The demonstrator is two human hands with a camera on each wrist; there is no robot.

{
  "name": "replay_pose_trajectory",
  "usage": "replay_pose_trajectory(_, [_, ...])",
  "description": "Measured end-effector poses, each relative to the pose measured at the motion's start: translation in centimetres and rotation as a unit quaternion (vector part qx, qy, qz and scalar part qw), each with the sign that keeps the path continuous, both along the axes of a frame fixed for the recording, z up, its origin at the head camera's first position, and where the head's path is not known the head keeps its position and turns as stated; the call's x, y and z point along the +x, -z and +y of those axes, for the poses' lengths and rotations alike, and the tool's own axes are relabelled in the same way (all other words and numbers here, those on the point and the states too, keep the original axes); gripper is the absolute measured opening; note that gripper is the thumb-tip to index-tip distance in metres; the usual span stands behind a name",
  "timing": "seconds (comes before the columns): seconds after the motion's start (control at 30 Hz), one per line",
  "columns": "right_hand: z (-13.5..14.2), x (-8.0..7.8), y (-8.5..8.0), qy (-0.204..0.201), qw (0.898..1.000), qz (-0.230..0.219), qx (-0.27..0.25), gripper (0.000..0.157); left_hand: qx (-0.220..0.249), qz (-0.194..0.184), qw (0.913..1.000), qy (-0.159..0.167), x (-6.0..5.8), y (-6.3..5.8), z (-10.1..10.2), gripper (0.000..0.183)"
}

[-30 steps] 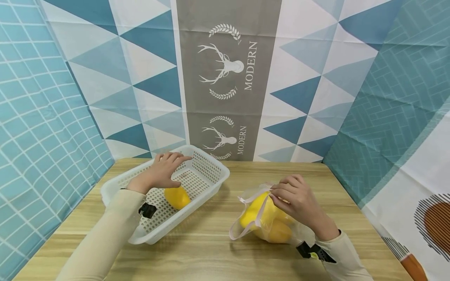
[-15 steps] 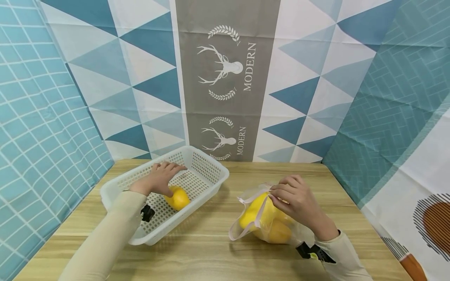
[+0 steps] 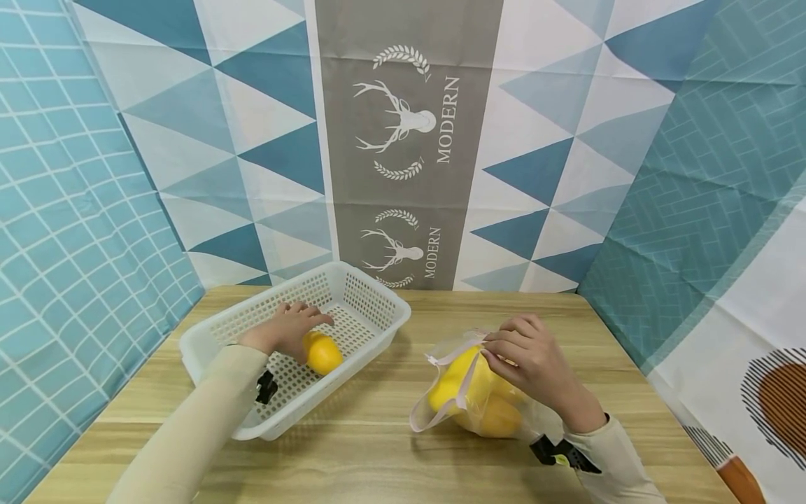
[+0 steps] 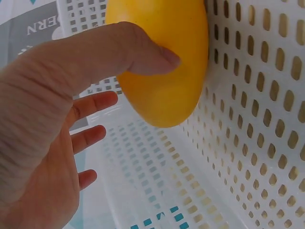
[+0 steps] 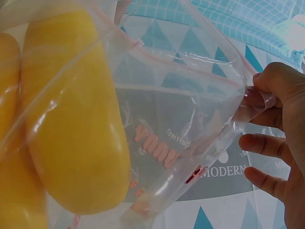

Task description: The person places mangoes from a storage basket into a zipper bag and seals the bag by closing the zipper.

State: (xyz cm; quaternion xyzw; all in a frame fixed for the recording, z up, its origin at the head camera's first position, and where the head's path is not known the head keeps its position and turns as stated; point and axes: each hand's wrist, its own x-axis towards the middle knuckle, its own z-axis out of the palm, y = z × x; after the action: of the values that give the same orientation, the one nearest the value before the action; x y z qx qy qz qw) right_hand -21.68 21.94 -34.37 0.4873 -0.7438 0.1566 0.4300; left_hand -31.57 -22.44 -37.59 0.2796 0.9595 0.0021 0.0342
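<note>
My left hand (image 3: 286, 332) is inside a white perforated plastic basket (image 3: 393, 318), over a smooth yellow mango (image 3: 324, 353). In the left wrist view the bent thumb lies on the mango (image 4: 167, 95). Three fingertips show left of it, slightly apart from its skin; the index finger is hidden. My right hand (image 3: 529, 350) pinches the rim of a clear zip bag (image 3: 434, 413) with a pale pink zip strip, its mouth gaping to the left. Several yellow mangoes (image 5: 76, 119) fill the bag. In the right wrist view, thumb and index finger hold the film while other fingers stay loose.
The basket sits at the left on a wood-grain table (image 3: 378, 448), and the bag rests on the table at the right. A patterned cloth wall (image 3: 403, 140) closes off the back. Blue-tiled cloth (image 3: 69, 175) hangs at the left. Both wrists carry small black cameras (image 3: 563, 451).
My left hand has come down into the basket and around the mango, which has shifted slightly to the right. My right hand and the bag have stayed in place.
</note>
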Motion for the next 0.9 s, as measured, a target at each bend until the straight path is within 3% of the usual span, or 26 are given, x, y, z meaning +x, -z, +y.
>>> replay_pose_trajectory(0.23, [-0.10, -0.08, 0.01, -0.006, 1.000, 0.004, -0.004, 0.040, -0.021, -0.001, 0.9997, 0.014, 0.05, 0.43, 0.10, 0.067])
replay_pose_trajectory(0.57, [-0.12, -0.08, 0.09, -0.009, 1.000, 0.006, -0.004, 0.040, -0.023, 0.025, 0.9980, 0.052, 0.16, 0.78, 0.04, 0.065])
replay_pose_trajectory(0.9, [-0.24, 0.07, -0.09, -0.011, 1.000, 0.009, -0.007, 0.038, -0.010, 0.002, 0.9994, 0.032, 0.10, 0.85, -0.02, 0.064])
